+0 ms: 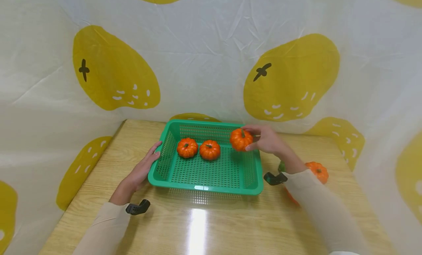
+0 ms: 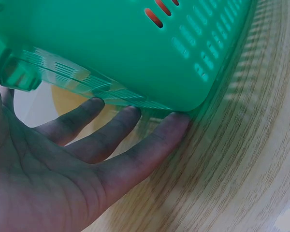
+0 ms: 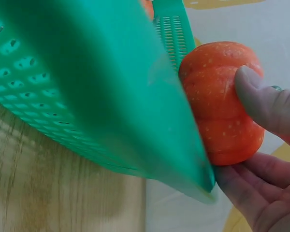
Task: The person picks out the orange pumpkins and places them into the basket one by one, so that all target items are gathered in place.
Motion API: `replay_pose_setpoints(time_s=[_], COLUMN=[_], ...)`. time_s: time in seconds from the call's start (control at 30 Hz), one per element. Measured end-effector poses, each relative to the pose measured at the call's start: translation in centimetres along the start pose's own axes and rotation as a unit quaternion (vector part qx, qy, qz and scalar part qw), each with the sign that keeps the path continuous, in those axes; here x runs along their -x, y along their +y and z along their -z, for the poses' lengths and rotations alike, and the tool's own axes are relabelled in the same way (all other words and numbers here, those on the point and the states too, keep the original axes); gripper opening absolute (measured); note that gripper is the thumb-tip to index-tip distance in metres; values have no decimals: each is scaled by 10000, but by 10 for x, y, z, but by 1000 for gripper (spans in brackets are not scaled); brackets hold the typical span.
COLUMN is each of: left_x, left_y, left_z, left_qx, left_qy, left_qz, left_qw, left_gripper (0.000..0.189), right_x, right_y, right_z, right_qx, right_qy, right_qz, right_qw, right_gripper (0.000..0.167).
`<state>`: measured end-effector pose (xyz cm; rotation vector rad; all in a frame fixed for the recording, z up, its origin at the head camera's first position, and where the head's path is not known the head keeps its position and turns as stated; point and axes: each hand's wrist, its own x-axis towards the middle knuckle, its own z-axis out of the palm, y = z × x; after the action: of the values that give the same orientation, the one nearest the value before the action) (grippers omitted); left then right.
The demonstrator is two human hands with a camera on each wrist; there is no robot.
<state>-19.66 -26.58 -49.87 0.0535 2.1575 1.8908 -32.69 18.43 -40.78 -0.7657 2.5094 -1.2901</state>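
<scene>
While the basket [image 1: 230,191] is touched by the left hand [image 1: 144,169] with fingers extended, a glossy orange pumpkin [image 1: 240,140], ribbed, pale-flecked, green-stemmed, is gripped by the right hand [image 1: 267,140] over the basket's right end, with two more pumpkins [image 1: 210,151] inside.

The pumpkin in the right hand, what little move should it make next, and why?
Probably lower the held pumpkin into the green basket. The right hand holds it up by the far right corner, there's room beside the two pumpkins inside, and the left hand touches the basket's left side.
</scene>
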Motion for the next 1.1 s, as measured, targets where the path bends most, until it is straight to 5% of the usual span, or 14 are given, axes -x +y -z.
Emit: replay_pose_setpoints(time_s=[0.6, 1.1], left_x=[0, 1], left_y=[-2, 0], left_z=[0, -1], left_qx=[52, -60], left_qy=[24, 67], left_qz=[-40, 40], left_qw=[10000, 10000], left_gripper=[60, 60], right_x=[-7, -13], right_y=[7, 16], right_z=[-13, -23], right_qx=[891, 2219], right_qy=[-154, -213], right_qz=[591, 644], right_qw=[9942, 9727], right_gripper=[74, 74])
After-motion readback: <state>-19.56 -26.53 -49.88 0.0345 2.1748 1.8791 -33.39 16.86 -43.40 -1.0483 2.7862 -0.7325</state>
